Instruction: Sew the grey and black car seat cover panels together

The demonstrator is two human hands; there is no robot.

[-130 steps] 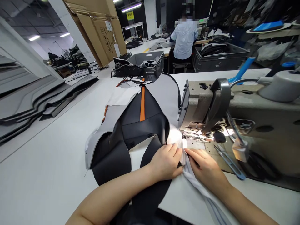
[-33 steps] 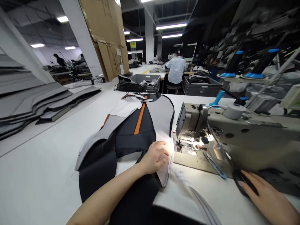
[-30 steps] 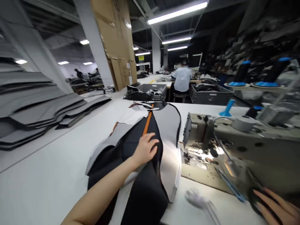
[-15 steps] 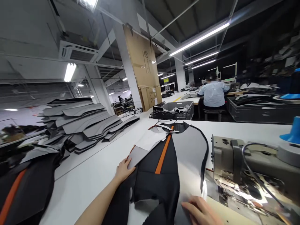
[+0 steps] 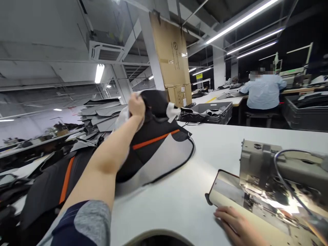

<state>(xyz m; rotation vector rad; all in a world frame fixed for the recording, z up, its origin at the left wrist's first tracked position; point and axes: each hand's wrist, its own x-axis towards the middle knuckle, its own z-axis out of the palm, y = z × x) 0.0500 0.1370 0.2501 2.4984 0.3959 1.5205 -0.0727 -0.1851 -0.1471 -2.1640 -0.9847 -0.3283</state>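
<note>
My left hand (image 5: 136, 106) is closed on the upper edge of a black fabric cover piece (image 5: 151, 136), lifting it at arm's length. The piece has an orange stripe, grey backing and a dark bound edge; its lower part trails just over or on the white table. My right hand (image 5: 238, 227) rests with outstretched fingers at the edge of the sewing machine's pale bed (image 5: 230, 201), holding nothing. Close on its right stands the sewing machine (image 5: 269, 164), its lamp lit. The fingertips of my left hand are partly hidden by blur and fabric.
Another black piece with an orange stripe (image 5: 46, 191) lies at the left, before a stack of grey panels (image 5: 105, 114). Beyond the white table (image 5: 212, 147) stand a grey crate (image 5: 225, 111), tall cardboard (image 5: 171, 51) and a seated person in light blue (image 5: 263, 92).
My left hand has raised the cover piece and swung it left, off the area before the machine. My right hand has let go of the piece. The view has turned slightly left.
</note>
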